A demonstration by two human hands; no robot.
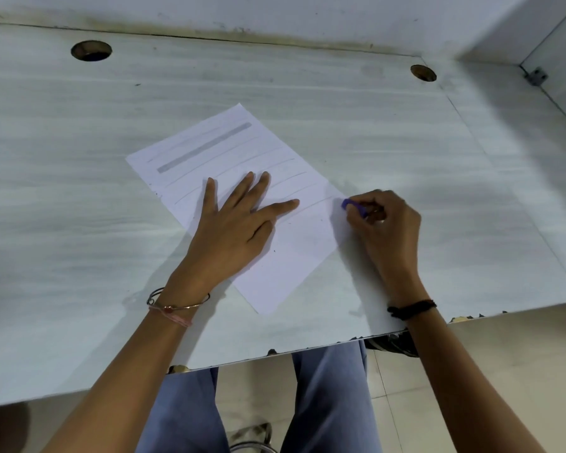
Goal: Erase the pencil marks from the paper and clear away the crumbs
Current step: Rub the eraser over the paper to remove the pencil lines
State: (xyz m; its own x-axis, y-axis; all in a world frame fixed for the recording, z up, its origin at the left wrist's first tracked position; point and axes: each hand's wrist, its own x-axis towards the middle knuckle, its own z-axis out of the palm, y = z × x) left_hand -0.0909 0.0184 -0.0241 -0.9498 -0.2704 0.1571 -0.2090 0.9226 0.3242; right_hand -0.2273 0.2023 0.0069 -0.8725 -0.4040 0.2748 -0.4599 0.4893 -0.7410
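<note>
Purple eraser (pixel 352 206) at the edge of the paper (pixel 294 256)
The left grip (pixel 232 230) lies flat, fingers spread, pressing the sheet to the worktop (pixel 79 158); the right grip (pixel 384 223) pinches the eraser at the sheet's right edge. A thick grey pencil bar (pixel 205 147) and faint lines mark its far half.

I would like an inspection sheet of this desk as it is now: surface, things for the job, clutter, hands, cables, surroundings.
Surface: pale wood-grain table, scuffed, near edge chipped; two round holes near the back.
Job's things: white paper lies at an angle, with a thick grey pencil bar and thin lines not yet erased; purple eraser at its right edge.
Clutter: nothing seen.
Hands: left hand flat on the paper, fingers spread; right hand pinches the eraser.
Cables: nothing seen.
Surroundings: white wall behind, tiled floor below.
</note>
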